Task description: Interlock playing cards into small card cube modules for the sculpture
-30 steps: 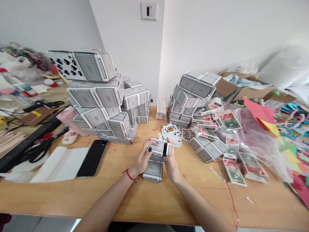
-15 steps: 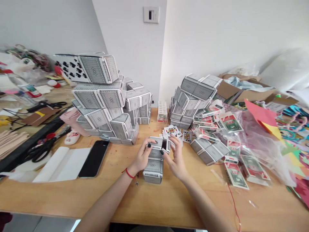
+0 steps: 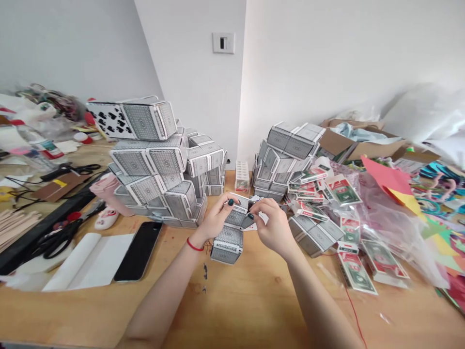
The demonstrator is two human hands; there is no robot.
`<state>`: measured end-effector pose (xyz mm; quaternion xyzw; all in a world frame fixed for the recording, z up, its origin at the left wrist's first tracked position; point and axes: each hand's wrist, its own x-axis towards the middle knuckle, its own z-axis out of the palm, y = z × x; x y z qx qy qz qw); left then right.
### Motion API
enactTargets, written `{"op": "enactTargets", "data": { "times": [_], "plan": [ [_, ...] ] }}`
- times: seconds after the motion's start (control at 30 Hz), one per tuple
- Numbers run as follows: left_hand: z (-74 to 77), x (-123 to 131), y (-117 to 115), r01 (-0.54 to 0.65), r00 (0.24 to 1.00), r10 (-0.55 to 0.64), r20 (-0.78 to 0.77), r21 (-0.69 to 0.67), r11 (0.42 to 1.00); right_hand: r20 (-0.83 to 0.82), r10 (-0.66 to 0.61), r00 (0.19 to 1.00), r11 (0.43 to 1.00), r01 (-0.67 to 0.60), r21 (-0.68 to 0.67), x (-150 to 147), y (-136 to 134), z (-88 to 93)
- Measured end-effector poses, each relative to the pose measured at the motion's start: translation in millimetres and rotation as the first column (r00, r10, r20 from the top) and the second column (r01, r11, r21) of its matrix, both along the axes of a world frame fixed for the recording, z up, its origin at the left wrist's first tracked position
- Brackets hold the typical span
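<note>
Over the middle of the wooden table [image 3: 254,300], both my hands hold a small block made of grey-backed playing cards [image 3: 228,237]. My left hand [image 3: 214,220] grips its upper left side, fingers curled around the top cards. My right hand [image 3: 274,225] pinches the top right edge of the same block with thumb and fingertips. The lower part of the card block hangs just above the table. Loose face-up cards lie behind my hands, mostly hidden.
A tall stack of card blocks [image 3: 156,160] stands at the left, another stack [image 3: 286,155] at the right. A black phone [image 3: 140,249], white paper [image 3: 87,259] and scissors [image 3: 54,235] lie at the left. Red-and-green card boxes [image 3: 356,264], plastic wrap and coloured paper fill the right side.
Both hands lifted the card block up and slightly away from me. My right hand moved from the block's side to its top and closed over the edge.
</note>
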<state>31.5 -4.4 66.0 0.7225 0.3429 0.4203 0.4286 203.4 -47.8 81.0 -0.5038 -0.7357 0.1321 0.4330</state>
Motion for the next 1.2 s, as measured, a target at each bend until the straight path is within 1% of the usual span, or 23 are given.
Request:
{"op": "enactTargets", "data": {
  "times": [0.1,0.17,0.27,0.5,0.63,0.77,0.83,0.9,0.97,1.07,1.2],
  "plan": [
    [1.9,2,3,0.04,0.999,-0.04,-0.008,0.038,0.998,0.043,-0.064,0.997,0.998,0.065,-0.008,-3,3,-1.2],
    [1.0,3,4,0.055,0.998,-0.055,-0.015,0.041,0.998,0.066,-0.079,0.995,0.997,0.079,-0.012,-4,4,-2.9],
    [-2.3,3,5,0.057,0.998,-0.057,-0.017,0.011,0.998,0.088,-0.078,0.993,0.996,0.081,-0.025,-4,5,-5.6],
    [-11.5,4,10,0.099,0.995,-0.095,0.03,-0.153,0.983,0.077,-0.026,0.997,0.993,0.034,-0.113,-1,10,-13.1],
    [-14.6,6,12,0.101,0.993,-0.078,0.089,-0.292,0.951,0.001,0.043,0.999,0.984,-0.042,-0.176,6,16,-17.2],
    [-13.7,5,14,0.057,0.986,0.015,0.168,-0.418,0.907,-0.16,0.107,0.981,0.967,-0.14,-0.211,13,18,-13.1],
    [-12.3,3,14,0.042,0.978,0.058,0.202,-0.457,0.888,-0.207,0.112,0.972,0.966,-0.156,-0.206,14,16,-9.1],
    [-11.1,2,14,0.049,0.97,0.072,0.232,-0.477,0.878,-0.238,0.101,0.966,0.966,-0.153,-0.21,13,14,-6.3],
    [-9.8,1,14,0.067,0.968,0.062,0.244,-0.487,0.871,-0.248,0.079,0.965,0.966,-0.136,-0.22,12,12,-5.4],
    [-7.2,2,11,0.09,0.971,0.038,0.238,-0.502,0.86,-0.212,0.06,0.975,0.967,-0.109,-0.23,9,11,-4.9],
    [-4.1,2,9,0.106,0.975,0.005,0.221,-0.487,0.867,-0.153,0.069,0.986,0.961,-0.107,-0.255,7,10,-2.2]
  ]
}}
